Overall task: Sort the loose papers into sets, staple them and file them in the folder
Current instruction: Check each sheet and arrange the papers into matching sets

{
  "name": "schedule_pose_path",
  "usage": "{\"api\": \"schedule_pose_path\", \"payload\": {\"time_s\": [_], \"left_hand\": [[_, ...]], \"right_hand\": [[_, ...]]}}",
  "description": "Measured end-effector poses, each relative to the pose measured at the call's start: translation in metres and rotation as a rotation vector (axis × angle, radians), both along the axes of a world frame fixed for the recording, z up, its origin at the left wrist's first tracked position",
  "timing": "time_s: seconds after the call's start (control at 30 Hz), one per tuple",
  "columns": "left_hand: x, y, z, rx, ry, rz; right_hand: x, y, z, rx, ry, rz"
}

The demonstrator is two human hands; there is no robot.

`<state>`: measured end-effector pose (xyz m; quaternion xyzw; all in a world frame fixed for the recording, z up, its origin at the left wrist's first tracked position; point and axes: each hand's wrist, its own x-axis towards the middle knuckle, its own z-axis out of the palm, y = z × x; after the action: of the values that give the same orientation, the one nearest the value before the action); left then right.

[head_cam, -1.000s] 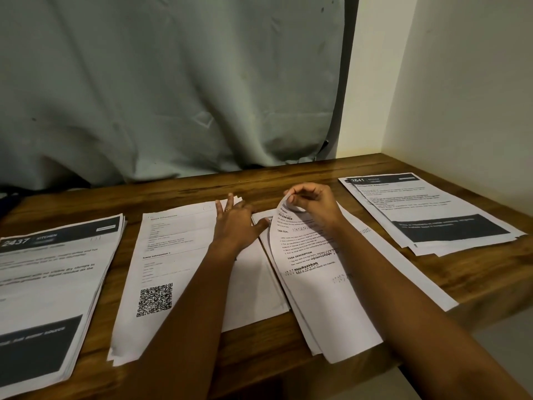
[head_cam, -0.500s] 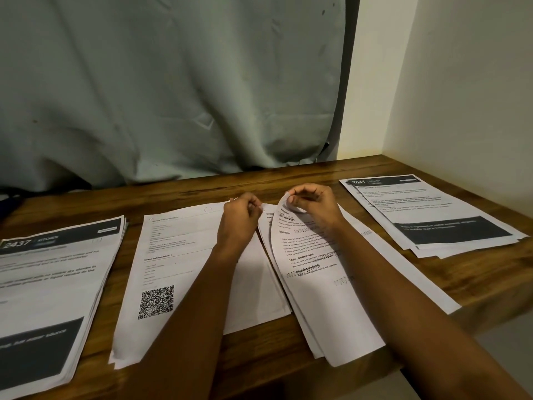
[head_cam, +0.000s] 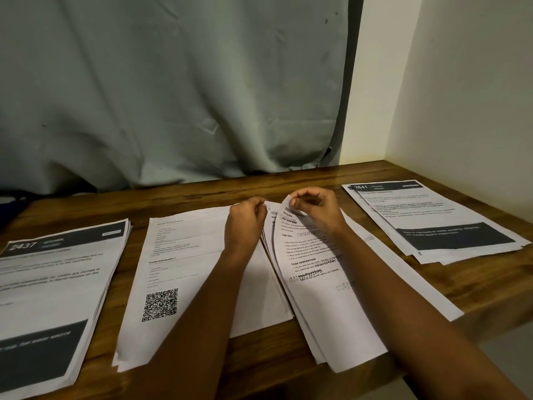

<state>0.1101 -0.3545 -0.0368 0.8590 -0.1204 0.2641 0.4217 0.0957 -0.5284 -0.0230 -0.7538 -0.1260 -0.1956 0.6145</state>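
Left hand (head_cam: 245, 223) curled at the top corner of the QR-code pile (head_cam: 178, 269); whether it pinches paper, cannot tell. Right hand (head_cam: 317, 212) pinches the lifted corner of the top task sheet (head_cam: 305, 255) on the neighbouring pile. Sorting seems midway: four piles on the wooden table (head_cam: 288, 177), nothing visibly stapled, no stapler or folder in view. 2437 pile (head_cam: 57, 284) lies well left of the hands, 2641 pile (head_cam: 432, 220) well right

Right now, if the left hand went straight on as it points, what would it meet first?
Likely the grey curtain: only bare desk lies between it and the left hand. The right hand, pinching a lifted sheet, sits beside that line; depth unclear.
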Motion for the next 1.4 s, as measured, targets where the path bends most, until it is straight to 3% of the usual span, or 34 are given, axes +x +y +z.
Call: {"api": "schedule_pose_path", "payload": {"time_s": [0.33,0.73,1.07,1.4], "left_hand": [[0.003,0.000,-0.001,-0.065,-0.024,-0.024],[0.006,-0.001,0.001,-0.602,0.320,-0.305],[0.007,0.001,0.000,-0.673,0.352,-0.315],[-0.001,0.002,0.005,-0.640,0.365,-0.386]], "right_hand": [[-0.001,0.001,0.002,-0.015,0.002,-0.027],[-0.007,0.016,0.003,-0.123,-0.024,-0.223],[0.003,0.011,0.011,-0.510,0.007,-0.289],[0.009,0.021,0.010,-0.490,-0.019,-0.335]]}}
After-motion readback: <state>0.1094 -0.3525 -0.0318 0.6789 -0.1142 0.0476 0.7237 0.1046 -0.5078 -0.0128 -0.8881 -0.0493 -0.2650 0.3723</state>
